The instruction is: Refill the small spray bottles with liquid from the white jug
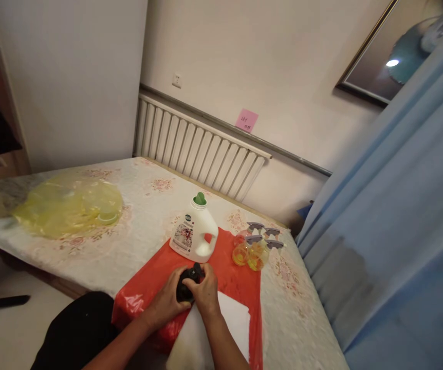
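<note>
Both hands, left (167, 298) and right (206, 294), clasp a black object (188, 284) on the red bag (155, 277); white jug (194, 231) just behind, spray bottles (254, 246) beside, yellow bag (67, 205) well apart.

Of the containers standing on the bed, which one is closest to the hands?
The white jug with the green cap, standing on the red sheet just beyond both hands. The small spray bottles cluster farther right and hold yellowish liquid.
</note>
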A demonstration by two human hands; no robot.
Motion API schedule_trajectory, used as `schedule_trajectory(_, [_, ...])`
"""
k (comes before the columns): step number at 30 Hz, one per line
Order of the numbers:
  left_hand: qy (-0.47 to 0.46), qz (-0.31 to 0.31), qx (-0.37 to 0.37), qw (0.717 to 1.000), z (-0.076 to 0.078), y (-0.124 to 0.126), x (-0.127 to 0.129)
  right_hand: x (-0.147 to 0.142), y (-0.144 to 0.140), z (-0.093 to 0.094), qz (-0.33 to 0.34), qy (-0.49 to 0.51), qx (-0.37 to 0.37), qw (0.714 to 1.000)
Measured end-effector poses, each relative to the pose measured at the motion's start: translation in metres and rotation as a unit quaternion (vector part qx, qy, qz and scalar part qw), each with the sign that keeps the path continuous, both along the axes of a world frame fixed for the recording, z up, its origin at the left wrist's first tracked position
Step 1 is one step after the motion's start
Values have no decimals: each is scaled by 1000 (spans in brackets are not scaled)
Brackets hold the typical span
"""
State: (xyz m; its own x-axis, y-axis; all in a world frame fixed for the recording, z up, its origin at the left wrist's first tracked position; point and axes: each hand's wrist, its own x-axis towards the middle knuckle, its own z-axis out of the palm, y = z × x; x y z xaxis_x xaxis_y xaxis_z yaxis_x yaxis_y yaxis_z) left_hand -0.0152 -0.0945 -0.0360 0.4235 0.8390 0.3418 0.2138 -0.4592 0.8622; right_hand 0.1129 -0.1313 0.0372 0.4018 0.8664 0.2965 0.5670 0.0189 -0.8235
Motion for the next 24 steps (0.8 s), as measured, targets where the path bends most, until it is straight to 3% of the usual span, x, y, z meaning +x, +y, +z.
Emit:
schedule_trajectory(10, [2, -9, -1, 1000, 4, -1, -1, 16, -9, 13, 132, 4, 6, 991])
schedule_trajectory(18, [3, -14, -6, 1000, 2, 2, 0, 1, 1, 5, 32, 12, -7, 999])
schedule_trajectory(24, [4, -18, -8, 1000, -3, 4, 0, 8, -4, 13, 99, -5, 2, 995])
